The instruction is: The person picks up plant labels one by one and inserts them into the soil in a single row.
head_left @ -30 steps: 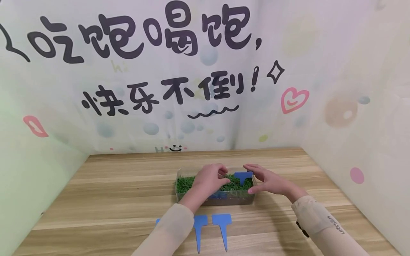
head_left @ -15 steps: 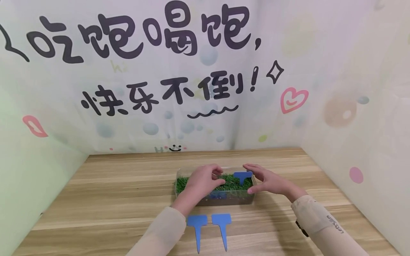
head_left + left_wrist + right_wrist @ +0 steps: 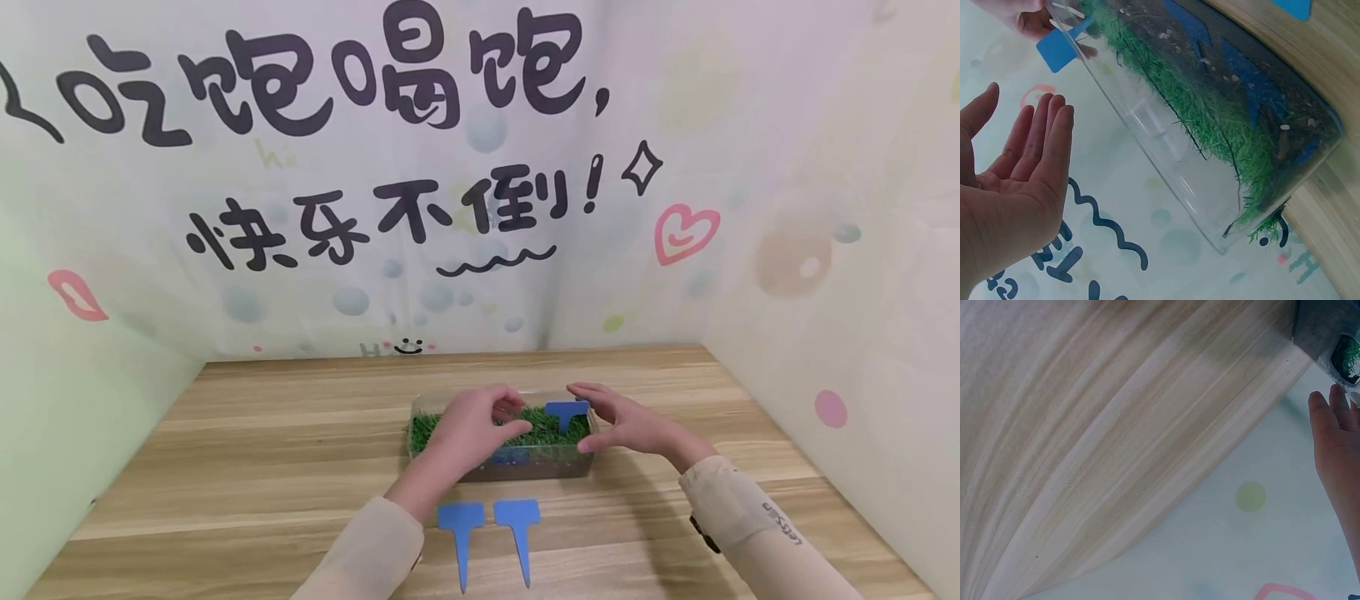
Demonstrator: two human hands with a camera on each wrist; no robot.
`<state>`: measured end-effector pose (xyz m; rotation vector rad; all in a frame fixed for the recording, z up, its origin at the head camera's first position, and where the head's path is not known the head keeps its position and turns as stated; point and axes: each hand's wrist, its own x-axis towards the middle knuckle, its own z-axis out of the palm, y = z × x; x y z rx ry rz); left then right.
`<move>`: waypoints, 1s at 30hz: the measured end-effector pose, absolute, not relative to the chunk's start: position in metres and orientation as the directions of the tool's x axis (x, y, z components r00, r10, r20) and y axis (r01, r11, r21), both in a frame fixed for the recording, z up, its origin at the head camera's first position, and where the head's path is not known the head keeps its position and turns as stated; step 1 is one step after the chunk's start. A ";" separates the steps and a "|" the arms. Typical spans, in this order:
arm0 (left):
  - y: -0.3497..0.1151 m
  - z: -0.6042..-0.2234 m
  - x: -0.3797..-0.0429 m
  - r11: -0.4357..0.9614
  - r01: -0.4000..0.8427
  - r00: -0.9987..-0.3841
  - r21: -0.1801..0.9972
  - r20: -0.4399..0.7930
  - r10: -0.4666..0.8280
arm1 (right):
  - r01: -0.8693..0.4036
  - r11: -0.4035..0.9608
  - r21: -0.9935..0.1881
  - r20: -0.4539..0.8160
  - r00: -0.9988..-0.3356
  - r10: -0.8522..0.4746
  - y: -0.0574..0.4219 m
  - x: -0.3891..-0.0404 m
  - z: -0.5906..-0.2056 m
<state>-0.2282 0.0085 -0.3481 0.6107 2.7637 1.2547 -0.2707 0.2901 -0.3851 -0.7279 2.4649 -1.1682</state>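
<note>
A clear rectangular box (image 3: 540, 467) holds artificial grass (image 3: 426, 429) over dark filling. Near its right end a blue T-shaped plant label (image 3: 567, 408) stands upright in the grass. My left hand (image 3: 468, 427) is over the box's middle, thumb and fingers apart; in the left wrist view that hand (image 3: 1029, 181) has nothing in it, palm showing. At the box's right end my right hand (image 3: 633, 427) holds it, thumb at the front corner and fingers toward the back wall. The right wrist view has the right hand's fingertips (image 3: 1319, 403) right at the box's corner.
Two more blue plant labels, one left (image 3: 462, 533) and one right (image 3: 519, 529), lie flat on the wood-grain table (image 3: 247, 433) in front of the box. A printed cloth (image 3: 300, 317) hangs behind, and pale panels rise at both sides.
My left hand and forearm have shifted left over the box, uncovering the left flat label fully; a blue bit beyond the sleeve has become hidden. My right hand has stayed in place.
</note>
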 end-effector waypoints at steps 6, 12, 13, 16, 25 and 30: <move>0.009 -0.347 -0.221 0.584 0.340 -0.912 0.737 0.105 0.397 | -0.304 0.537 -0.787 -0.067 -0.823 -0.564 0.290 -0.272 -0.386; 0.009 -0.347 -0.215 0.543 0.333 -0.897 0.771 0.083 0.434 | -0.301 0.528 -0.794 -0.066 -0.821 -0.567 0.291 -0.273 -0.387; 0.009 -0.347 -0.214 0.527 0.329 -0.895 0.784 0.080 0.439 | -0.301 0.528 -0.794 -0.066 -0.820 -0.568 0.291 -0.273 -0.388; 0.008 -0.348 -0.211 0.494 0.320 -0.888 0.808 0.074 0.454 | -0.301 0.528 -0.794 -0.066 -0.820 -0.568 0.292 -0.273 -0.388; 0.009 -0.354 -0.203 0.521 0.305 -0.875 0.797 0.019 0.484 | -0.305 0.537 -0.787 -0.076 -0.816 -0.574 0.291 -0.271 -0.385; 0.010 -0.361 -0.200 0.557 0.307 -0.865 0.772 -0.017 0.501 | -0.302 0.533 -0.790 -0.075 -0.816 -0.573 0.291 -0.270 -0.385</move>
